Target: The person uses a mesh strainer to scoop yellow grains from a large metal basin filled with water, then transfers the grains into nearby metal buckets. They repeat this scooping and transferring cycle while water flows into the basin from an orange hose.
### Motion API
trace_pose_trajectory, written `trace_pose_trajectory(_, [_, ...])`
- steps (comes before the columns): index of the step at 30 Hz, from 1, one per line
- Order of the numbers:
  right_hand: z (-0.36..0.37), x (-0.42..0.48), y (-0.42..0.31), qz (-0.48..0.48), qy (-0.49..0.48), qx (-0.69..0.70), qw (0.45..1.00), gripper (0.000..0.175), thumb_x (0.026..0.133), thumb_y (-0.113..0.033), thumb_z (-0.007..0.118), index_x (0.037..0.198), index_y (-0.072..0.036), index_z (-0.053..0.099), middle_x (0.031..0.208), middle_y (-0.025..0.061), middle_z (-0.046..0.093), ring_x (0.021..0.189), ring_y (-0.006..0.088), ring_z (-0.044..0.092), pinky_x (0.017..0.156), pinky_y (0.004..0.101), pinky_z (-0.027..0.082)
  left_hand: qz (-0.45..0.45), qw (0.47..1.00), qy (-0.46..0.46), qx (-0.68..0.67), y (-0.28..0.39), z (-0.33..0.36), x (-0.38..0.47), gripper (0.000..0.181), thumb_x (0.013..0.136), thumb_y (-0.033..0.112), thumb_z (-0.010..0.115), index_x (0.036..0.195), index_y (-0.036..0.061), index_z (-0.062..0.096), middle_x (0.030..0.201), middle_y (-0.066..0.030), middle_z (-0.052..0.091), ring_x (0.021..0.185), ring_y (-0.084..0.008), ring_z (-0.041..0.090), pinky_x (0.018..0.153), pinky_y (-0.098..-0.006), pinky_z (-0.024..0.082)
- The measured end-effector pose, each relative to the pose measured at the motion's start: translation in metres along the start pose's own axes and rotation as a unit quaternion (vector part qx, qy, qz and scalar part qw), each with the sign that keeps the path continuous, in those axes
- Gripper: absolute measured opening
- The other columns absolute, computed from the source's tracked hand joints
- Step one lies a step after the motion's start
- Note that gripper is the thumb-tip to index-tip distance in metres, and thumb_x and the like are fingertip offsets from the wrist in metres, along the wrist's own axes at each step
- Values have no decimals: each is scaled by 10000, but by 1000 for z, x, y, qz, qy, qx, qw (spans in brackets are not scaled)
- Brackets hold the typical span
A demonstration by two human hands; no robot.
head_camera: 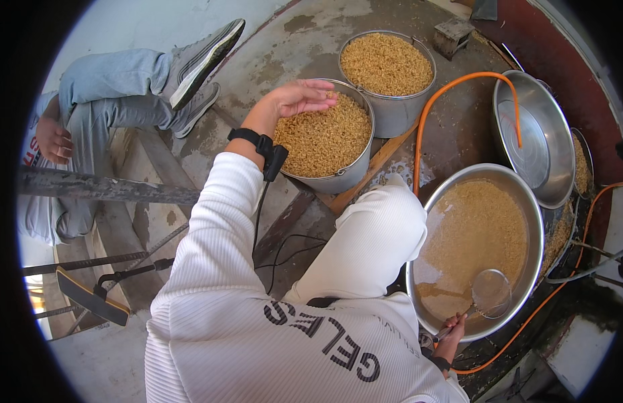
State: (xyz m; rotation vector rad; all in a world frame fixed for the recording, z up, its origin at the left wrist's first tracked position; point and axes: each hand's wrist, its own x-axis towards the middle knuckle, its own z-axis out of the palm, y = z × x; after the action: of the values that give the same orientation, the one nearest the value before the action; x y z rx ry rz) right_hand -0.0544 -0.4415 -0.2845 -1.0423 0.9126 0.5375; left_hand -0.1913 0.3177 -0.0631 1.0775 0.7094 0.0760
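My left hand (306, 98), with its fingers extended and a band on the wrist, is over the rim of a metal bucket (354, 176) heaped with golden grain (324, 136). It grips nothing. My right hand (455, 330) is shut on the handle of a round mesh strainer (491, 293). The strainer's hoop is over the near right part of a large metal basin (534, 277), at the surface of its cloudy water; I cannot tell how deep it dips. Grain (485, 216) covers much of the water in the basin.
Behind stands a second bucket of grain (387, 63). An orange hose (427, 108) arches into a tilted metal basin (523, 146). A wooden plank (387, 161) lies beside the buckets. At left are a seated person's legs (115, 85), a metal bar (110, 186) and black cables (276, 257).
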Motion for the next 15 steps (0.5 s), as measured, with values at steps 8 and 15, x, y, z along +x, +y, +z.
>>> trace_pose_trajectory(8, [-1, -2, -1, 3, 1, 1, 1000, 341, 942, -414, 562, 1001, -83, 510, 610, -47, 338, 472, 55, 341, 387, 195, 319, -7, 1000, 14, 17, 1, 0, -6, 358, 926, -17, 512, 1282, -2, 469, 1216, -177, 587, 1094, -261, 620, 899, -337, 558])
trace_pose_trajectory(15, [0, -3, 0, 2, 1, -1, 1000, 344, 944, -421, 554, 991, -83, 513, 608, -48, 339, 472, 53, 343, 390, 195, 320, -5, 1000, -7, -3, 1, 0, -10, 352, 952, 12, 462, 1303, -8, 448, 1253, -207, 555, 1108, -279, 612, 921, -359, 544])
